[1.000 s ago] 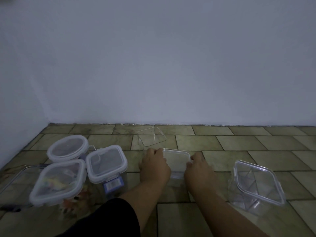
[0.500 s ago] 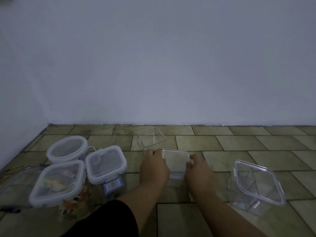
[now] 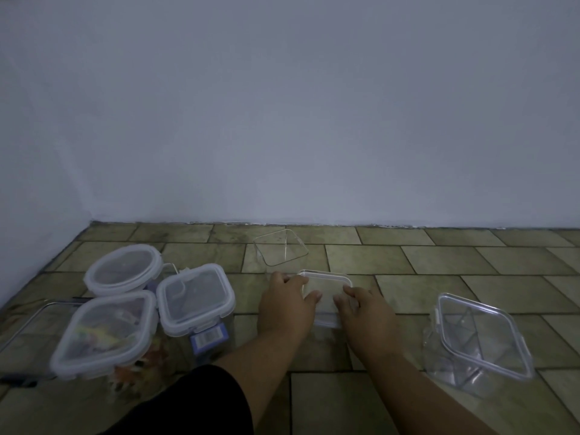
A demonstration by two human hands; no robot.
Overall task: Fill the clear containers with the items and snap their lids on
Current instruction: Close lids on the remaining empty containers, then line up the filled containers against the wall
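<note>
Three white-rimmed lidded clear containers (image 3: 194, 298): closed. Left hand (image 3: 284, 306), right hand (image 3: 365, 312): gripping square clear lid (image 3: 326, 285). Open square clear container (image 3: 281, 248): apparently unfilled.

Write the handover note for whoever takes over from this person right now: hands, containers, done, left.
Left hand: grips the left edge of the centre lid.
Right hand: grips its right edge.
Done: three lidded ones stand at the left: the round container, the square container and the larger container, which has colourful items inside.
Left: snap the centre lid down; its latches cannot be made out. The open container behind it has no lid. The divided container at right looks empty, with a lid on top.
</note>
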